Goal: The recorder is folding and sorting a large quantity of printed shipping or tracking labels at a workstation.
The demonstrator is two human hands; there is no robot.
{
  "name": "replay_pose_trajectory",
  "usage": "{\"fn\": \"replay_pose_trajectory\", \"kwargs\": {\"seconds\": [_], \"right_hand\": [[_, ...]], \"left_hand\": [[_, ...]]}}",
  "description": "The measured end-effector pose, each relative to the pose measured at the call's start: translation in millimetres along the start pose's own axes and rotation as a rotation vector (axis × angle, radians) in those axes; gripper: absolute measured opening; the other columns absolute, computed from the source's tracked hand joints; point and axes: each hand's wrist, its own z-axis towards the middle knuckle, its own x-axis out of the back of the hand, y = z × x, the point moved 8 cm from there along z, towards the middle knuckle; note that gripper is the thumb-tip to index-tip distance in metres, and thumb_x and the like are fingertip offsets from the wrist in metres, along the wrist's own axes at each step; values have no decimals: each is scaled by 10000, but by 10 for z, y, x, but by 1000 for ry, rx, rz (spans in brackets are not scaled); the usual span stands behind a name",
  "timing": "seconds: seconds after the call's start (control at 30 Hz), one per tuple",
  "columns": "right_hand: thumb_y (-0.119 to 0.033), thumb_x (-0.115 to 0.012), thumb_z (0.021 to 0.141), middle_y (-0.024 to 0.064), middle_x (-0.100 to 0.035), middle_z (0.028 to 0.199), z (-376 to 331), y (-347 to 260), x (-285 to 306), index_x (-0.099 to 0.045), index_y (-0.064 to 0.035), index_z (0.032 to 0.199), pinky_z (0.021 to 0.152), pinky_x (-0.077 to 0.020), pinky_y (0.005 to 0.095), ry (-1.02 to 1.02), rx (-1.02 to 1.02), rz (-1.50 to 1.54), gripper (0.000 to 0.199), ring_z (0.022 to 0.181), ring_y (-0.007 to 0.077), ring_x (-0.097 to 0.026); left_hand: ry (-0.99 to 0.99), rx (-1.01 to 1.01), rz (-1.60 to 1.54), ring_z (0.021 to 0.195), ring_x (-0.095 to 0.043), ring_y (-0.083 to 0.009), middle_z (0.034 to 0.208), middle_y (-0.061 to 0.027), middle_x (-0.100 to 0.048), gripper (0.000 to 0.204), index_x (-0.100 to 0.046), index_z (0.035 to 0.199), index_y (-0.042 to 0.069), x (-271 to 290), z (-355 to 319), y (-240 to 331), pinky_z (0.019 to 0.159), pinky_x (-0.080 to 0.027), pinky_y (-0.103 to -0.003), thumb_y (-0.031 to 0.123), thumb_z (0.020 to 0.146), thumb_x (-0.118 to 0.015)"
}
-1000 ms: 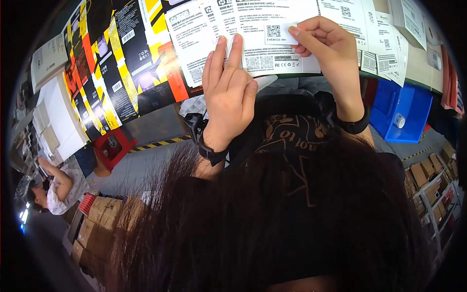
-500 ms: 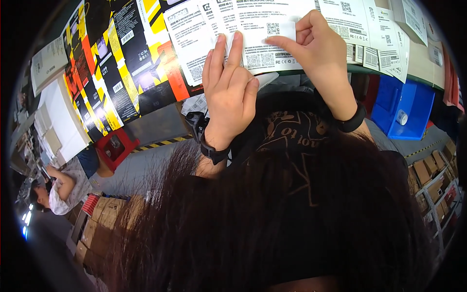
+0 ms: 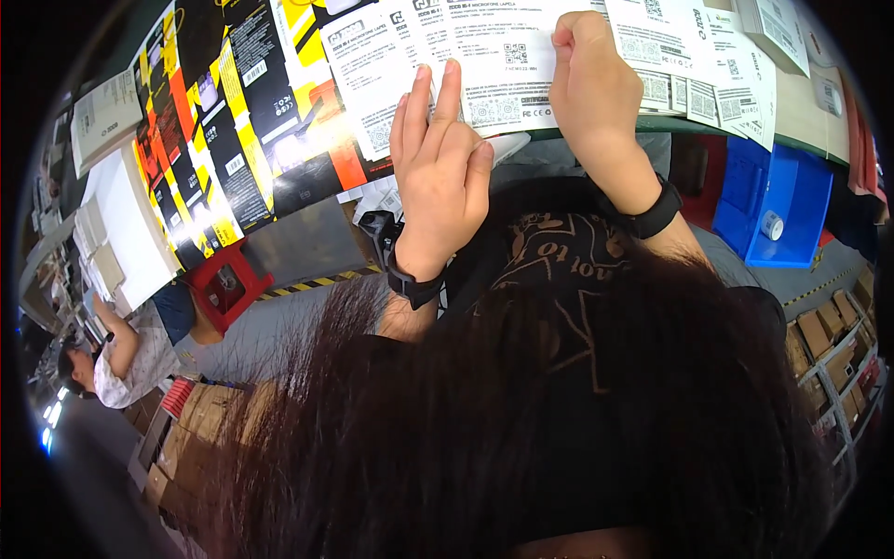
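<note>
Overlapping white printed sheets (image 3: pixel 363 65) lie on the worktable. My left hand (image 3: pixel 442 172) rests on them with two fingers stretched out flat and the thumb alongside. Just right of those fingers, the top sheet (image 3: pixel 480 79) bears a small square code (image 3: pixel 515 53). My right hand (image 3: pixel 596 88) is closed over this sheet's right side, fingers curled under and thumb drawn in. Whatever lies between its fingertips, if anything, is hidden.
Black and yellow printed packaging (image 3: pixel 256 102) spreads to the left. More white sheets (image 3: pixel 736 84) fan out at right, beside a white box (image 3: pixel 773 33). A blue bin (image 3: pixel 792 205) holds a white roll (image 3: pixel 771 224). A red stool (image 3: pixel 223 284) and another person (image 3: pixel 126 359) are at left.
My right thumb was stretched left across the sheet beside the square code; now it is drawn in and the hand is curled, slightly further left. My left hand has barely moved.
</note>
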Motion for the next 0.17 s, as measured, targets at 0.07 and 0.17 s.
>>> {"fn": "replay_pose_trajectory", "kwargs": {"seconds": [0.07, 0.17], "right_hand": [[-249, -663, 784, 134, -351, 1170, -50, -135, 134, -303, -88, 1206, 861, -271, 406, 227, 237, -30, 577, 1043, 288, -327], [-256, -749, 733, 6, -471, 729, -359, -496, 371, -434, -51, 848, 508, -386, 203, 678, 713, -85, 394, 545, 103, -445]], "left_hand": [[4, -6, 9, 1288, -285, -405, 1347, -212, -404, 79, -456, 711, -9, 13, -7, 19, 1012, -242, -433, 8, 770, -506], [15, 20, -19, 1297, -259, -419, 1385, -209, -349, 59, -466, 741, -17, 17, -38, 9, 1028, -224, -429, 7, 781, -502]]}}
